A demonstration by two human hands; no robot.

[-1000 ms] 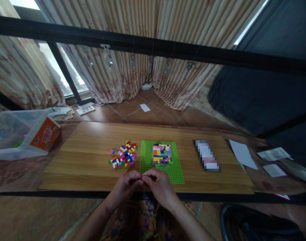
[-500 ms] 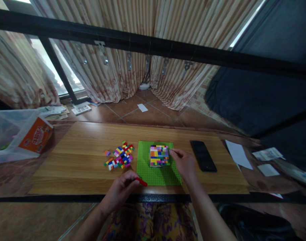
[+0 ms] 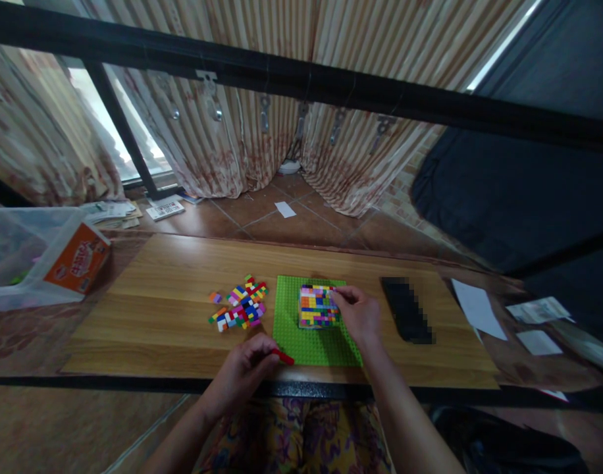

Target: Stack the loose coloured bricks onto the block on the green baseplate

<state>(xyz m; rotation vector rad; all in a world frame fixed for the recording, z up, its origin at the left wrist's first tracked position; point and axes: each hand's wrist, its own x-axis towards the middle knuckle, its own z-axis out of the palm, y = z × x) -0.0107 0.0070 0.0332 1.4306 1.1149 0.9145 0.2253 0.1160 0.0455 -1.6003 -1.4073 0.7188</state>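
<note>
Standing on the green baseplate (image 3: pixel 286 316) in the head view, the multicoloured brick block (image 3: pixel 316 309) is already several layers high. At its far right corner, the right hand (image 3: pixel 359 316) has thumb and forefinger close together; whether they grip a brick I cannot tell. The left hand (image 3: pixel 252 359), loosely curled, pinches 1 red piece (image 3: pixel 285 357), apart from the block. Loose bricks (image 3: pixel 242 306) lie unplaced on the wooden table (image 3: pixel 158 316), left of the baseplate.
</note>
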